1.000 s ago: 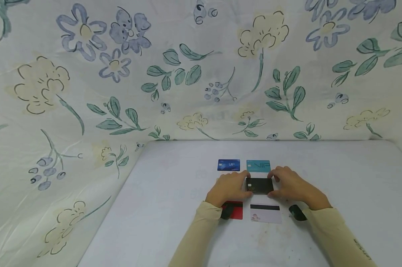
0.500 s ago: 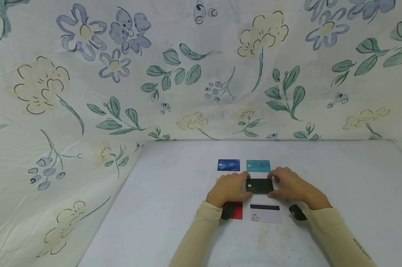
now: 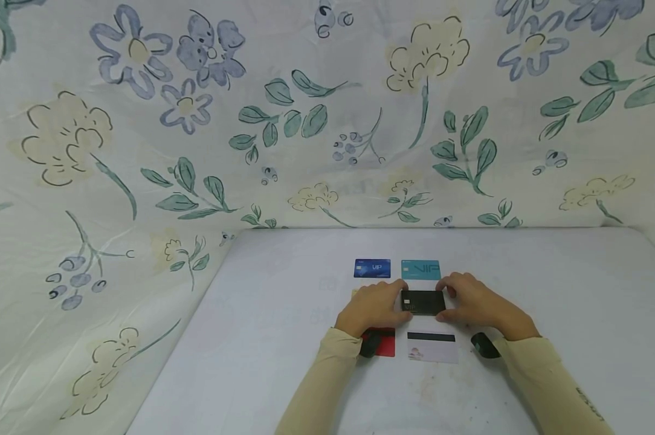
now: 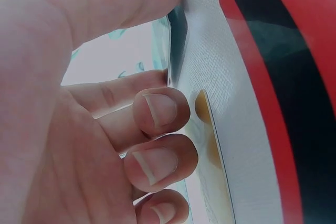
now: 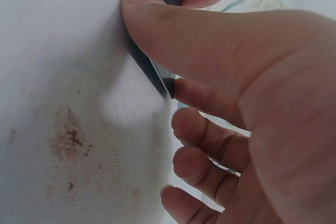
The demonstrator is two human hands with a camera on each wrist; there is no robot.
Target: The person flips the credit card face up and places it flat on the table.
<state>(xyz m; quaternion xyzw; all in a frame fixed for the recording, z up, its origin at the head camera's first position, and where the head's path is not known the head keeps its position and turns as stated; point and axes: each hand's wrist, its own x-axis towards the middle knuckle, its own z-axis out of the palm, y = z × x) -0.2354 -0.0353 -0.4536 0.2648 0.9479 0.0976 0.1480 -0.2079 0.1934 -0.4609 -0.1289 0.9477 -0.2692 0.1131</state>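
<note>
A black VIP card (image 3: 424, 303) lies between both hands, close over the white table, in the head view. My left hand (image 3: 372, 307) pinches its left end, thumb on the near edge and index finger on the far one. The right hand (image 3: 482, 308) grips the opposite end in the same way. In the left wrist view the card (image 4: 178, 45) appears nearly edge-on beside the thumb, while the other fingers curl loosely below. The right wrist view shows the thumb tip against the card's edge (image 5: 164, 74). A pale yellow card (image 4: 212, 156) is mostly hidden behind my left hand.
Behind are a dark blue VIP card (image 3: 373, 268) and a teal VIP card (image 3: 420, 269). Nearer lie a red card (image 3: 386, 346), partly covered by the left wrist's camera, and a white card (image 3: 432, 350) with a black stripe. Flowered cloth (image 3: 327, 169) hangs beyond the table (image 3: 240, 362).
</note>
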